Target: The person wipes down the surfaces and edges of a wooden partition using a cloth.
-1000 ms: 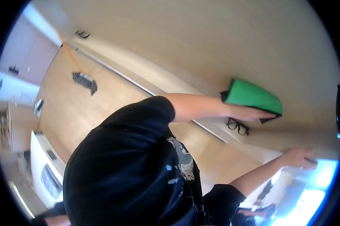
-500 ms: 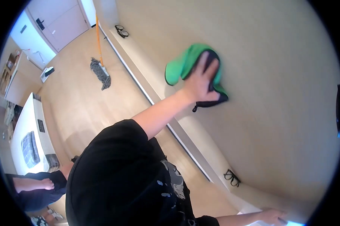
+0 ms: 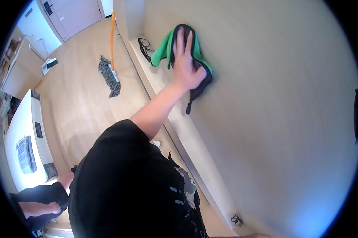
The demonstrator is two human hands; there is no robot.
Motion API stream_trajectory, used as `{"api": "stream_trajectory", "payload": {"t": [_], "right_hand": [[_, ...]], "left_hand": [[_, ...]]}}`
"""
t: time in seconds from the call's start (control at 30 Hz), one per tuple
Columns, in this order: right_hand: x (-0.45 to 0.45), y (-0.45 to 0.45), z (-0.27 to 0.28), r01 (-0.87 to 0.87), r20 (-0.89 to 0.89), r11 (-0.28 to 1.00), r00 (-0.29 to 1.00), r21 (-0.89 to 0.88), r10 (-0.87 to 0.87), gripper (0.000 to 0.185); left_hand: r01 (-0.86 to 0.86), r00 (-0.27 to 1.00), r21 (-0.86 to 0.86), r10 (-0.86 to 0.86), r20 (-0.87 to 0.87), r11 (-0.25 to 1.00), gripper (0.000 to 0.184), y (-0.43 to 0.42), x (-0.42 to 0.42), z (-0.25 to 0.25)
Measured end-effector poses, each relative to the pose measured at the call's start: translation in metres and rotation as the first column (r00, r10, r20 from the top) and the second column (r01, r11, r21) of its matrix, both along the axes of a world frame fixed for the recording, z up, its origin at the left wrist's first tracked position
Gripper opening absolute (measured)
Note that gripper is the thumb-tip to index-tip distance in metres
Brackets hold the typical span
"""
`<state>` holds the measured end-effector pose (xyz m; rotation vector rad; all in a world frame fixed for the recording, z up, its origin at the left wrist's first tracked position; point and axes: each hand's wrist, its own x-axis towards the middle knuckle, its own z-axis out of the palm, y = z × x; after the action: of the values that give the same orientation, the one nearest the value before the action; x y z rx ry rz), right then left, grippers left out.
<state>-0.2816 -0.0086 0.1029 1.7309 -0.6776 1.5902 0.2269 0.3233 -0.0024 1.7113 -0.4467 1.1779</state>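
Observation:
My left hand [image 3: 187, 69] presses a green and dark-grey cloth [image 3: 204, 81] against the upright beige surface. Its fingers lie stretched over the dark side, with the thumb out to the right. One green flap hangs off to the left, and a small dark loop dangles at the bottom. Close to the flap, a pair of black-framed glasses [image 3: 144, 48] rests on the pale ledge [image 3: 187, 129]. Of my right hand [image 3: 260, 235], only a sliver shows at the bottom edge; its fingers are hidden.
A grey mop [image 3: 109, 77] with an orange handle stands on the wooden floor. More black glasses [image 3: 236, 220] lie at the ledge's lower end. At left are a white bed [image 3: 18, 135] with a checked pillow [image 3: 26, 154], a dustpan [image 3: 49, 64] and another person's hand [image 3: 53, 208].
My left hand and the cloth have moved up and left along the surface, towards the upper glasses. My right hand has dropped almost out of the frame. The whole view has shifted.

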Motion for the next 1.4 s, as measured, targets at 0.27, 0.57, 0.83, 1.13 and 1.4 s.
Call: {"api": "stream_trajectory", "payload": {"t": [0.27, 0.57, 0.83, 1.13, 1.4], "right_hand": [[0.155, 0.051, -0.004, -0.452, 0.027, 0.892, 0.891, -0.016, 0.452, 0.038], [0.170, 0.042, -0.015, -0.407, 0.107, 0.911, 0.905, -0.063, 0.411, 0.042], [0.185, 0.052, -0.013, -0.417, 0.198, 0.902, 0.881, -0.108, 0.431, 0.043], [0.176, 0.051, -0.021, -0.435, 0.295, 0.900, 0.858, -0.018, 0.421, 0.046], [0.155, 0.041, 0.000, -0.326, -0.053, 0.943, 0.945, -0.071, 0.323, 0.049]], "left_hand": [[-0.129, 0.991, -0.218, 0.135, 0.012, 0.967, 0.085, 0.078, 0.106, -0.030], [-0.066, 0.952, -0.390, -0.059, -0.300, 0.918, 0.055, 0.117, 0.156, -0.088], [0.119, 0.892, -0.634, -0.362, -0.270, 0.764, 0.063, 0.166, 0.244, -0.191], [0.038, 0.993, -0.102, -0.026, 0.111, 0.994, 0.065, 0.141, 0.186, -0.002], [0.001, 0.942, 0.066, -0.023, 0.335, 0.998, 0.060, 0.168, 0.219, 0.230]]}}
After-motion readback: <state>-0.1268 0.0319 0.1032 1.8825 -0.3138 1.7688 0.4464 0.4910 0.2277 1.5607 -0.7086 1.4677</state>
